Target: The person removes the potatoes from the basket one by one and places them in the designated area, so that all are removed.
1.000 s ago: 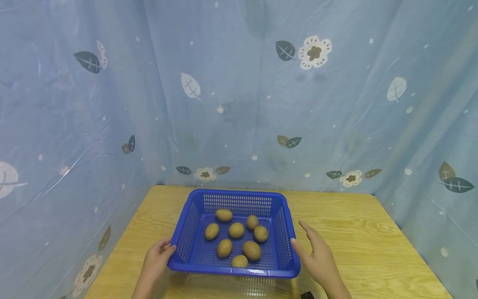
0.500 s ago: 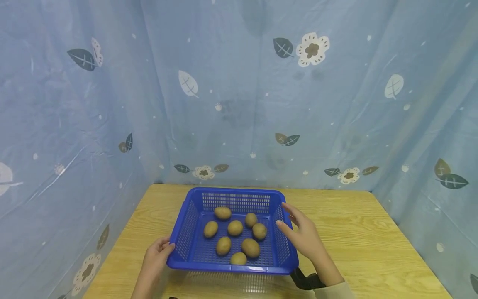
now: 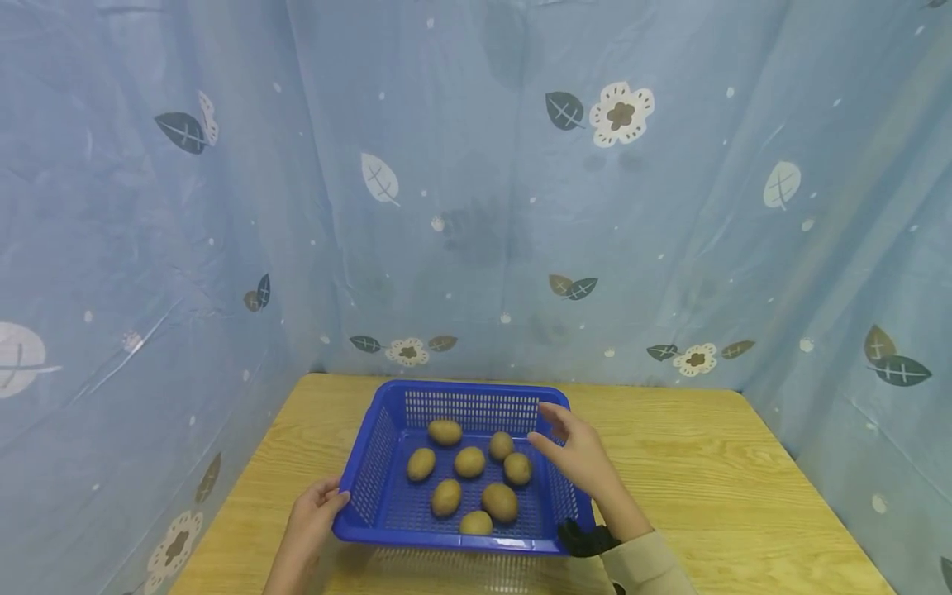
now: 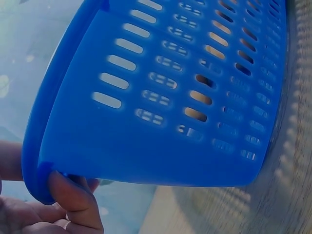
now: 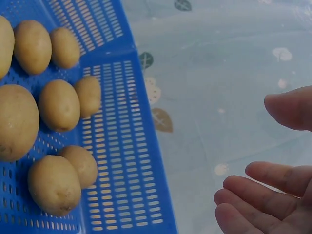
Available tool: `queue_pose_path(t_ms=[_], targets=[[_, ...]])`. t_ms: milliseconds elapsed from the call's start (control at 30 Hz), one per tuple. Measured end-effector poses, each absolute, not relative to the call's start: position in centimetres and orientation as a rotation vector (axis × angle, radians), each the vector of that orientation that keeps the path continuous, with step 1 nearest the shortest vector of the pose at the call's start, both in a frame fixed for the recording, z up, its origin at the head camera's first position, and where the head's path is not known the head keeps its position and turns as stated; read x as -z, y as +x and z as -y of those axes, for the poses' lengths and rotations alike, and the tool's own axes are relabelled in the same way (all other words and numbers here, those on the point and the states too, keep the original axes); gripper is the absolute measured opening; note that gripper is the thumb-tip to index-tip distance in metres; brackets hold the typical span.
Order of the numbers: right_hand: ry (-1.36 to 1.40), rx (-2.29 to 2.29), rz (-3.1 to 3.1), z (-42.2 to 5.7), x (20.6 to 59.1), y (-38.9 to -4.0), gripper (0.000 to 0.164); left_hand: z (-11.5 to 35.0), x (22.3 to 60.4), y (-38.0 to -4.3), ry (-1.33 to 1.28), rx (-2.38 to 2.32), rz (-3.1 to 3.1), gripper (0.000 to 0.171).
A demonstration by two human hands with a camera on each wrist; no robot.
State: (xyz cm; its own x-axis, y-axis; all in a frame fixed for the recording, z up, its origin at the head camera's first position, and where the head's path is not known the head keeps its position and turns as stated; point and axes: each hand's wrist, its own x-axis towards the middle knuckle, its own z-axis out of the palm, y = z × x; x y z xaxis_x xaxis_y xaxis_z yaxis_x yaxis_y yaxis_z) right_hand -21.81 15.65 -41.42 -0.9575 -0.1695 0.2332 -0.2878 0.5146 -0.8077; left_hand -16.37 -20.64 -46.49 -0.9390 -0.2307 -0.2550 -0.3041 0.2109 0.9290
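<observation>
A blue plastic basket (image 3: 468,386) with slotted walls holds several brown potatoes (image 3: 446,497) spread over its floor. My left hand (image 3: 312,516) grips the rim near the basket's front left corner; in the left wrist view its thumb (image 4: 73,197) bends against that rim. Over the right wall of the basket hovers my right hand (image 3: 580,454), fingers spread and thumb apart, with nothing between them. The potato (image 3: 517,468) nearest to it lies just left of the thumb. In the right wrist view the right hand (image 5: 273,195) is apart from the potatoes.
The basket is on a wood-grain table (image 3: 692,463), which extends to both sides of it. Blue curtains (image 3: 476,190) with leaf and flower prints enclose the back and sides. A black wrist strap (image 3: 583,539) overlaps the basket's front right corner.
My right hand has moved from outside the basket's right rim leftward and up, over its right wall. The left hand has kept its grip, and the potatoes lie as before.
</observation>
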Motion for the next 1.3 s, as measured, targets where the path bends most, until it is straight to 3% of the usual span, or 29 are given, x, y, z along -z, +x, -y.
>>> queue_pose_path(t_ms=[700,1300], targets=[[0.277,-1.449,2.698,-13.8,42.8,-24.3,0.050,20.7,46.4,-16.1,-0.518,-1.855,-2.410,0.040],[0.181,-1.354,2.907,-13.4,44.0,-25.3,0.055,20.5,46.4,-16.1,-0.492,-1.871,-2.432,0.038]])
